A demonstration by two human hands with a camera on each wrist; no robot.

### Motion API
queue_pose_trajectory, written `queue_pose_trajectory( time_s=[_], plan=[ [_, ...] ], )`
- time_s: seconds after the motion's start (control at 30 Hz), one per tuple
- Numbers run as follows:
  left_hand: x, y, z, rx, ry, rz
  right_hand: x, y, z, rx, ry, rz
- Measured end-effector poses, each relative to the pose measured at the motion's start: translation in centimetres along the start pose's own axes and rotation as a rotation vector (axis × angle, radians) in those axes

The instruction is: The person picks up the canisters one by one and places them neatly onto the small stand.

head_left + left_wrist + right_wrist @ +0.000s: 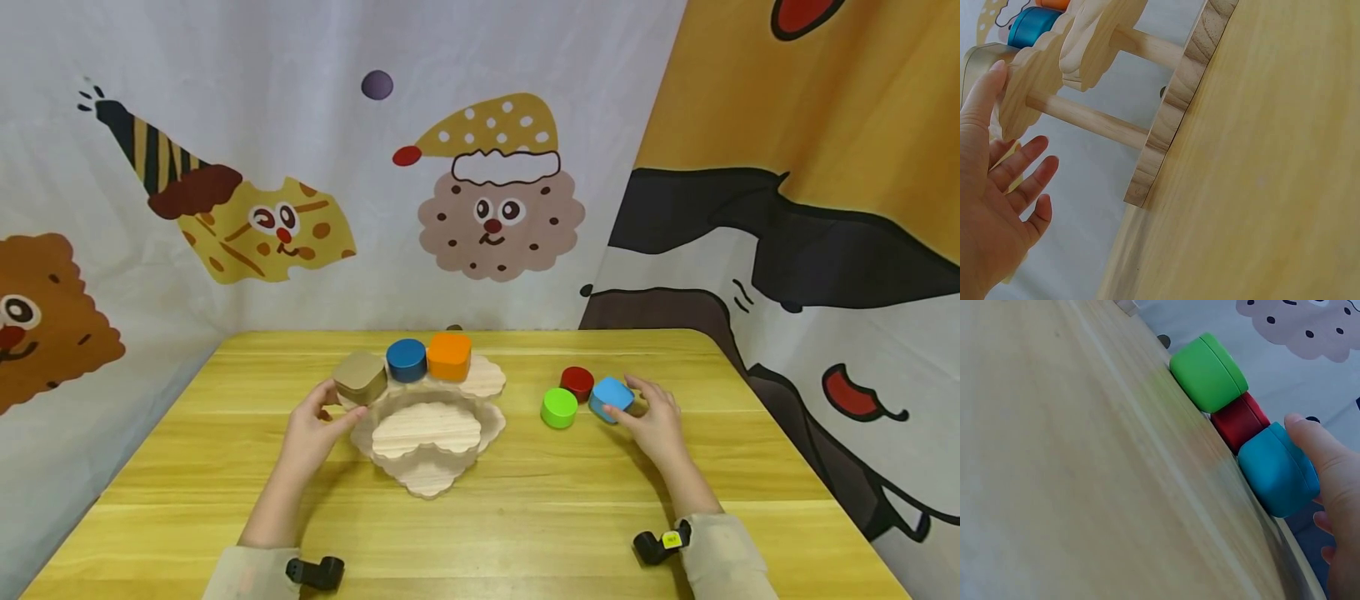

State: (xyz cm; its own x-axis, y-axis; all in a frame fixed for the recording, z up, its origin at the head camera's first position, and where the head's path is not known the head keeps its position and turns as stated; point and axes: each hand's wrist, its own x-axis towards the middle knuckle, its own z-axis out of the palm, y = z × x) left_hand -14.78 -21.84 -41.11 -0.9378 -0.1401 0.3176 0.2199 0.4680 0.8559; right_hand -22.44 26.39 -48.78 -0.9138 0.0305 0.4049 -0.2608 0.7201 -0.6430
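My left hand point(317, 423) is at the left of a wooden tiered stand point(427, 433) with scalloped edges. Its thumb and index finger hold the sides of a gold lidded tin point(360, 377) on the upper tier, while the other fingers spread loosely below in the left wrist view. Beside that tin stand a dark blue round tin point(407, 361) and an orange squarish tin point(449, 357). My right hand point(654, 421) pinches a light blue tin point(1277, 472) between thumb and fingers at table level. A red tin point(577, 382) and a green tin point(558, 408) stand close by it.
The wooden table point(487, 542) carries everything. Dowels point(1088, 119) join the stand's tiers to its base point(1160, 134). Behind the table hangs a patterned curtain point(300, 125). A black wrist camera sits at each cuff.
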Motion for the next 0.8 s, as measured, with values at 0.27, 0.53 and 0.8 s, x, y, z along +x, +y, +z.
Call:
queue_pose_trajectory(
  time_s=[0.27,0.53,0.8],
  plan=[
    [-0.11,0.04,-0.05,0.014,0.004,0.007,-0.14,0.49,0.21,-0.016,-0.032,0.043],
    [-0.14,-0.03,0.02,0.011,0.007,0.007,-0.20,0.90,0.33,-0.036,-0.075,0.096],
    [-0.07,-0.16,0.02,0.014,0.007,0.003,-0.17,0.97,0.47,-0.011,-0.089,0.125]
  ],
)
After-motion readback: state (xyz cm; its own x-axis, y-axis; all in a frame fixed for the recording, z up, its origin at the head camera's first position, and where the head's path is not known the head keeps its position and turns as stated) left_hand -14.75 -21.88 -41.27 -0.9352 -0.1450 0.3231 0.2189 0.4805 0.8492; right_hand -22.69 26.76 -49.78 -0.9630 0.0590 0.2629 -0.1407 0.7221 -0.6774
